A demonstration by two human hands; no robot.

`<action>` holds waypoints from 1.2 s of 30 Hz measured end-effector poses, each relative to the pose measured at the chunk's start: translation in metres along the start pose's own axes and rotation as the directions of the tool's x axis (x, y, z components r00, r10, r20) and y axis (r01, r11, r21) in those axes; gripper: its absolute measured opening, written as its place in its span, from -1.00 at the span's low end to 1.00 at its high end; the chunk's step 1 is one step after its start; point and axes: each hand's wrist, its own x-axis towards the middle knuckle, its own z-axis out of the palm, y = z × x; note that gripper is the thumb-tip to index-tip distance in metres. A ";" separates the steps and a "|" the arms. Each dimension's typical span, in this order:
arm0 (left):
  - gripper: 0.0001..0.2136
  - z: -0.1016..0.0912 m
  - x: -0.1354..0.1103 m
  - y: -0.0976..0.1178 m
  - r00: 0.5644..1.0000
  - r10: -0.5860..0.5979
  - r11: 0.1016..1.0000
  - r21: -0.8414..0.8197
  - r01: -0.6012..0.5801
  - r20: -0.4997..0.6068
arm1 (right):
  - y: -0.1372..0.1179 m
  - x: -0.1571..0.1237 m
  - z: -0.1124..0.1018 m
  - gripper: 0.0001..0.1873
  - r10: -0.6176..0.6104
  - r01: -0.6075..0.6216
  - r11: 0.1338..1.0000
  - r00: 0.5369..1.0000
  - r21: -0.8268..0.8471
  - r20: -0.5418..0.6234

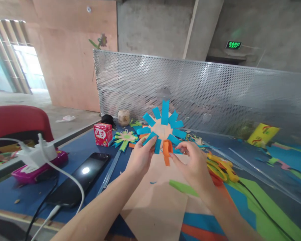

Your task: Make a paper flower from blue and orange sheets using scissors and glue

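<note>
A paper flower [162, 129] with a pale round centre and blue strip petals is held up over the table. My left hand [140, 158] pinches it at its lower left petals. Between the fingertips of my right hand [194, 164] is a curled orange paper strip [167, 147], looped just below the flower's centre. Whether the strip touches the flower I cannot tell. Under both hands lie beige paper sheets [154, 207]. Another paper flower [125, 138], green and beige, rests on the table behind my left hand.
Right of my hand lie a yellow glue gun [223, 164] with a black cord and yellow-handled scissors [215, 170]. A phone [80, 179], a purple power strip [40, 167] and a red box [103, 134] stand left. Behind rises a perforated metal screen [190, 90].
</note>
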 end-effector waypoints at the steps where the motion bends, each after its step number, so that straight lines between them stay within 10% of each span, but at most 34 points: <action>1: -0.79 0.000 0.001 0.000 1.000 -0.003 1.000 -0.002 0.003 -0.006 | 0.001 -0.001 0.000 -0.83 0.005 -0.005 1.000 1.000 -0.012 0.002; 13: -0.79 -0.002 0.002 -0.004 1.000 0.004 1.000 0.014 -0.004 0.002 | -0.007 -0.008 0.000 -0.95 0.050 -0.050 0.999 0.998 -0.007 0.026; 24: -0.81 -0.002 0.004 -0.003 0.998 -0.049 0.999 0.015 0.050 -0.036 | 0.007 -0.018 -0.015 -0.67 -0.197 0.179 0.979 0.958 0.099 0.211; 29: -0.78 -0.005 0.010 -0.003 0.999 0.013 1.000 0.025 -0.012 -0.052 | 0.064 -0.008 -0.037 -0.79 0.120 -0.075 0.967 0.977 -0.244 0.174; 36: -0.78 -0.002 0.009 0.001 0.995 0.084 0.996 0.019 -0.083 -0.056 | 0.145 -0.002 -0.071 -0.49 0.653 -0.487 0.545 0.757 -0.683 -0.019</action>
